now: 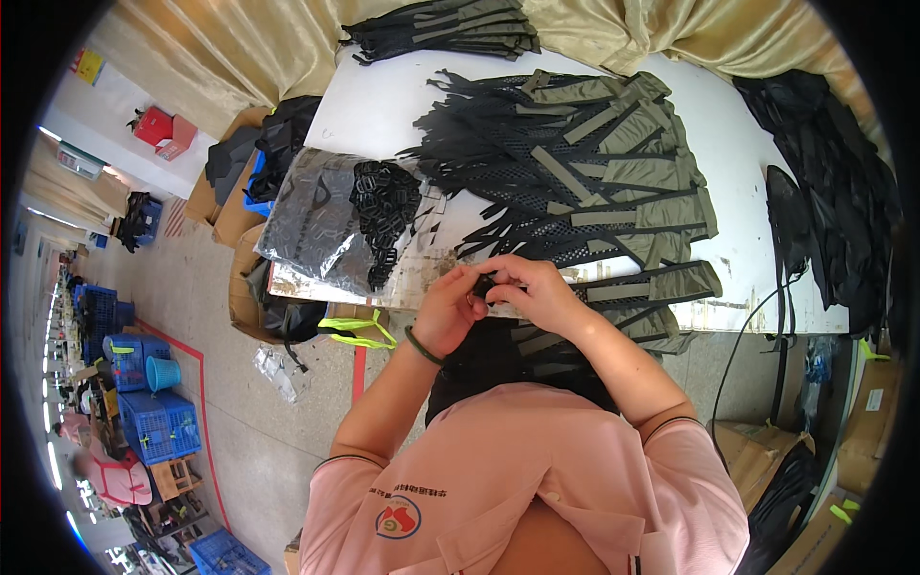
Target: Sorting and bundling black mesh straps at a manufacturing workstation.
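Both of my hands meet at the table's near edge, in front of my chest. The fingers of my left hand [448, 309] are closed on a small black buckle [486, 285], mostly hidden by the fingertips. From the other side, my right hand [542, 293] pinches the same piece with thumb and forefinger. Just beyond them lie several olive and black mesh strap pieces [613, 172], overlapping in a fanned row with loose black strap ends to the left. A clear plastic bag [311, 220] holds black buckles, and a heap of loose black buckles [383, 206] lies on it.
The white table [364, 105] has a worn near edge. More strap pieces [450, 27] lie at its far side, and black mesh goods [829, 153] hang over its right. Cardboard boxes [244, 287] stand left, with blue crates [158, 422] farther off. A black cable [738, 369] runs down at right.
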The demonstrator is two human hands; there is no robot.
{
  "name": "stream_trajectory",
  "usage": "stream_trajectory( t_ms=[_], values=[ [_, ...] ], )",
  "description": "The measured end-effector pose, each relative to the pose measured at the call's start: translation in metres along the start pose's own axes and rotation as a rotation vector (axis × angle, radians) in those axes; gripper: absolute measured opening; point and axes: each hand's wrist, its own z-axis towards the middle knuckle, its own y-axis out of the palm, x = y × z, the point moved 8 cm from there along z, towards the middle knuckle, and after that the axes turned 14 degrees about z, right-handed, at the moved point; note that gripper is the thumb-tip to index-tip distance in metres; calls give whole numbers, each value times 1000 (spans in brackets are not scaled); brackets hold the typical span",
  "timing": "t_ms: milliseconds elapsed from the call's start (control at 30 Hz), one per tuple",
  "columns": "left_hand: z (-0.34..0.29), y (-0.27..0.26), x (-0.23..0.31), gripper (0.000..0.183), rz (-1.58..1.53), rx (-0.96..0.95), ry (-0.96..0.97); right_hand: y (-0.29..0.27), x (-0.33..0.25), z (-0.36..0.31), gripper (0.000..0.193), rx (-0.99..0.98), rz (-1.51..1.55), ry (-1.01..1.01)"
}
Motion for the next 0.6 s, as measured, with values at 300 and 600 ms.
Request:
stream_trajectory(
  t_ms=[300,600],
  values=[
    [-3,-9,-2,10,88,81,107,4,-25,-8,23,67,-477,-425],
    [-7,-5,23,7,536,320,346,1,31,-6,16,65,389,201]
  ],
)
